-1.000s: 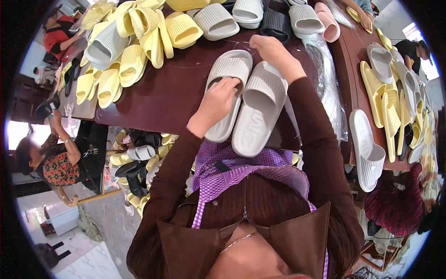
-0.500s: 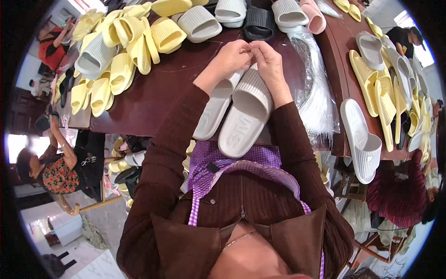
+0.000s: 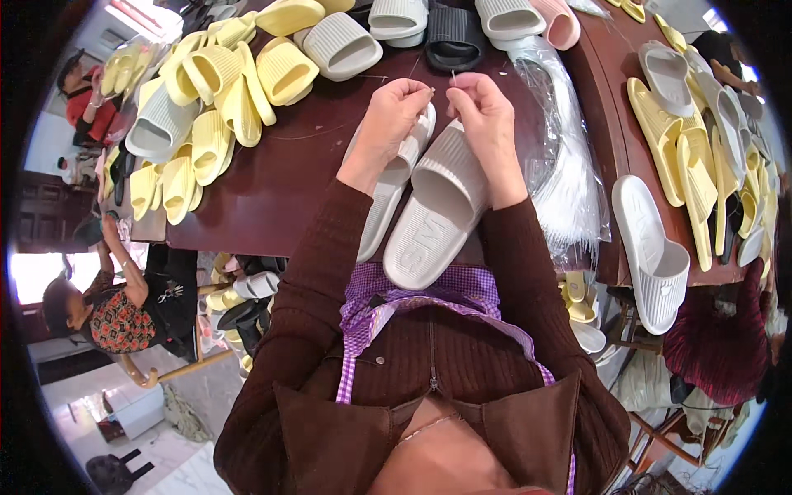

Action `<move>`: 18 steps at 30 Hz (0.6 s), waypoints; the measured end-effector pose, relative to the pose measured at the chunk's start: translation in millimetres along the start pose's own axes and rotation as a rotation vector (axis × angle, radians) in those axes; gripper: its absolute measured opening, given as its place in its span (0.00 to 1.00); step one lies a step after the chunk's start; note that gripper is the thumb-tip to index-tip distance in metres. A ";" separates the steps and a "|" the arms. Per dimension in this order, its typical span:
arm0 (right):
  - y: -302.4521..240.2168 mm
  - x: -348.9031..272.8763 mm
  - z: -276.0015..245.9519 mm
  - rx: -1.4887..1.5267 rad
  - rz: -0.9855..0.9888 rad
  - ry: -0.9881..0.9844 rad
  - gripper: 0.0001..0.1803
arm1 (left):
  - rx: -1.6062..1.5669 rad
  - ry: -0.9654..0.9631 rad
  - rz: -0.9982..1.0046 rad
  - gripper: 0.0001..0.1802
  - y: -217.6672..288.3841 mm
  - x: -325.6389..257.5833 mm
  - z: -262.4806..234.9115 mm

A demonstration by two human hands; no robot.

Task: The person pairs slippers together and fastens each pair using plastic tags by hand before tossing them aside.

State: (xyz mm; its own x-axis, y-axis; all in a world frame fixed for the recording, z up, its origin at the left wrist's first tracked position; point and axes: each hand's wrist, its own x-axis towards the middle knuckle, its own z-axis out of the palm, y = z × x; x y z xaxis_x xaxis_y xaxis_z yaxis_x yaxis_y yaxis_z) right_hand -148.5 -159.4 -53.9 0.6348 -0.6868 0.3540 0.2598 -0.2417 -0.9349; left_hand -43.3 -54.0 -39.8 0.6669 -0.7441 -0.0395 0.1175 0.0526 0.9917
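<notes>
Left hand is raised above the dark brown wooden table, thumb and forefinger pinched together on something very fine; what is pinched is too small to be made out. Right hand is held just beside it, fingertips likewise pinched, with a thin needle-like point seen sticking up from them. The two hands are close together but not touching.

Directly beneath the hands a pair of pale grey ribbed foam slide sandals is laid, the two side by side and touching, toes toward the hands, heels overhanging the near table edge above a purple checked apron. The right forearm is rested along the right sandal of the pair.

Just right of the pair, a bundle of clear plastic bags is spread on the table. Beyond the hands, a black ribbed slide sandal is set between pale grey ones. To the left, a heap of pale yellow foam slide sandals is piled, with a few grey ones mixed in. At far right, on a second table surface, a single pale grey slide sandal is laid near the edge, more yellow and grey ones behind it.

At lower left, another person in a patterned top is seated.
</notes>
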 end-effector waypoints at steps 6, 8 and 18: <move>-4.2 -5.3 2.3 -0.366 -0.095 -0.082 0.04 | -0.122 -0.016 -0.001 0.04 -1.5 1.4 -3.4; -3.2 -5.7 3.0 -0.447 -0.152 -0.070 0.05 | -0.133 -0.020 -0.001 0.04 -0.8 1.0 -3.2; -1.2 -4.9 4.8 -0.534 -0.184 -0.049 0.05 | -0.141 -0.055 0.042 0.04 -2.4 -0.5 -2.4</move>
State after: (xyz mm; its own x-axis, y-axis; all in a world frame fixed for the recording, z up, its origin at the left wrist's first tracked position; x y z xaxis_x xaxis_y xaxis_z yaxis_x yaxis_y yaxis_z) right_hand -148.5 -152.4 -54.4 0.6499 -0.5711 0.5014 -0.0268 -0.6765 -0.7360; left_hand -42.1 -52.1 -42.5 0.6328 -0.7742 0.0126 0.1945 0.1748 0.9652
